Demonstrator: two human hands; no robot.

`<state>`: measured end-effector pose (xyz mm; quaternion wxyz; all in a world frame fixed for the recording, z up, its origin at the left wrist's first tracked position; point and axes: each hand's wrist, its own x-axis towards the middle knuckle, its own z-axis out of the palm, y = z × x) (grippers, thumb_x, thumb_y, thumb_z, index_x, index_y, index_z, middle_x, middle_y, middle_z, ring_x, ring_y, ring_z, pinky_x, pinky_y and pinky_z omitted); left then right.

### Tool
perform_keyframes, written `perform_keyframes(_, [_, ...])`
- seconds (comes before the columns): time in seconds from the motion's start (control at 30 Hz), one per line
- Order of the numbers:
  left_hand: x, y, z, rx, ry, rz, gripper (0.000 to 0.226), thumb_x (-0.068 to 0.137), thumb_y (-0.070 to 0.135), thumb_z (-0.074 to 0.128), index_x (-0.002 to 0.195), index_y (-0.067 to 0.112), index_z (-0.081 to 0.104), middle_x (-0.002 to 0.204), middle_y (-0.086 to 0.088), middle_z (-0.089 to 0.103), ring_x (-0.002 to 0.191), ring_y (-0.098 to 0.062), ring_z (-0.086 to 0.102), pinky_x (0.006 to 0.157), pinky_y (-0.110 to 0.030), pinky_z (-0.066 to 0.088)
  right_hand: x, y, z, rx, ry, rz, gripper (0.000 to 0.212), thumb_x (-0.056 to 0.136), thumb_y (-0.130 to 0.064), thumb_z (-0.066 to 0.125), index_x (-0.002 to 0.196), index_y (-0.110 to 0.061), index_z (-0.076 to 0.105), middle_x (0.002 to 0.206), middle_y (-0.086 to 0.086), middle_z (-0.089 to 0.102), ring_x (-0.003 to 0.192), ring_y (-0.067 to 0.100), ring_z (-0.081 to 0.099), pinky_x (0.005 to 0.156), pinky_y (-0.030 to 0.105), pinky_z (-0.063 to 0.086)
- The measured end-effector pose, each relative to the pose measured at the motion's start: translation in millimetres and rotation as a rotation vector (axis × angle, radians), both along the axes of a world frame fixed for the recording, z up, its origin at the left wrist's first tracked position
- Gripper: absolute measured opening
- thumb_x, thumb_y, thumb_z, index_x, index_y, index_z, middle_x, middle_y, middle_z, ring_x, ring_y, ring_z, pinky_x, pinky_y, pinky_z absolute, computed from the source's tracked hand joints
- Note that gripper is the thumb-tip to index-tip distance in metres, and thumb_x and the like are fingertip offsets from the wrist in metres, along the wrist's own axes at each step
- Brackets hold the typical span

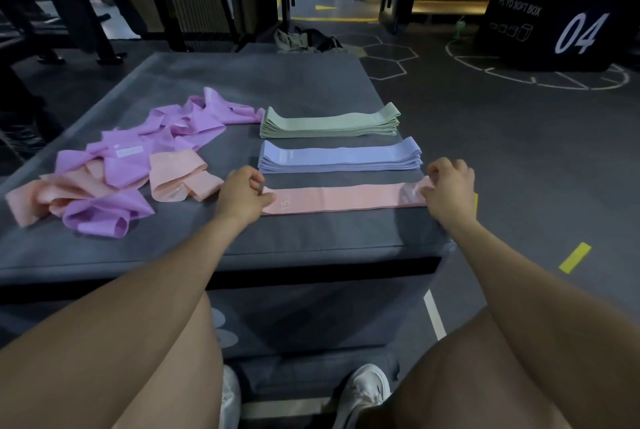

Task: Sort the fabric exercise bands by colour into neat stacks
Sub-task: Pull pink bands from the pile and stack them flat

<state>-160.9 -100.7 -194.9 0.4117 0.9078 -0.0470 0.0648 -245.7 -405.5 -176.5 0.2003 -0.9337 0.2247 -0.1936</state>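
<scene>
A single peach band [346, 199] lies flat and stretched out near the front of the grey padded mat [304, 89]. My left hand [242, 194] pinches its left end and my right hand [450, 191] pinches its right end. Behind it sits a neat stack of blue bands [341, 156], and behind that a neat stack of green bands [330, 124]. To the left lies a loose heap of purple bands [180, 130] mixed with more peach bands [180, 177].
The mat's right edge falls off just past my right hand, its front edge lies near my knees. A black plyo box marked 04 [561, 30] stands on the floor at the far right. A crumpled garment [298, 40] lies beyond the mat's far edge.
</scene>
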Motion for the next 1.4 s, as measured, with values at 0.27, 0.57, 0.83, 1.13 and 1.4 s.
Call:
perform_keyframes(0.27, [-4.6,7.7,5.4,-0.092,0.064,-0.280,0.050,0.079,0.023,0.073,0.124,0.017,0.054,0.127,0.002,0.047,0.114,-0.010,0.049,0.101,-0.022,0.035,12.4,46.9,9.6,-0.052,0.100,0.565,0.050,0.084,-0.031,0.067,0.129,-0.015,0.053,0.131,0.005,0.048,0.124,0.026,0.039,0.101,0.029,0.028])
perform_keyframes(0.57, [0.6,15.0,-0.3,0.025,0.089,-0.387,0.054,0.066,0.016,0.083,0.116,0.018,0.061,0.121,0.000,0.059,0.107,-0.016,0.056,0.094,-0.021,0.040,27.4,65.8,4.5,-0.003,0.280,0.741,0.062,0.080,-0.033,0.071,0.135,-0.018,0.047,0.133,0.004,0.049,0.124,0.022,0.042,0.101,0.026,0.029])
perform_keyframes(0.83, [1.2,15.9,1.4,0.029,0.082,-0.410,0.069,0.062,0.019,0.086,0.124,0.021,0.055,0.126,0.004,0.051,0.114,-0.012,0.050,0.105,-0.027,0.037,28.1,66.1,3.1,-0.027,0.261,0.756,0.056,0.082,-0.031,0.069,0.134,-0.020,0.049,0.133,0.002,0.048,0.123,0.021,0.041,0.098,0.020,0.027])
perform_keyframes(1.13, [3.3,25.2,3.4,0.026,-0.027,-0.446,0.024,0.094,0.011,0.051,0.116,0.013,0.061,0.121,-0.001,0.054,0.113,-0.011,0.050,0.100,-0.018,0.033,30.2,90.4,-0.5,-0.125,0.130,0.860,0.034,0.088,-0.026,0.062,0.122,-0.020,0.061,0.125,0.001,0.054,0.115,0.022,0.044,0.095,0.017,0.024])
perform_keyframes(1.4, [2.1,28.1,1.9,0.134,-0.024,-0.420,0.021,0.090,0.008,0.057,0.109,0.012,0.065,0.114,-0.006,0.057,0.095,-0.018,0.056,0.093,-0.029,0.044,30.3,92.1,0.5,-0.079,0.182,0.843,0.030,0.088,-0.021,0.063,0.117,-0.018,0.064,0.122,0.002,0.056,0.115,0.022,0.048,0.095,0.018,0.027])
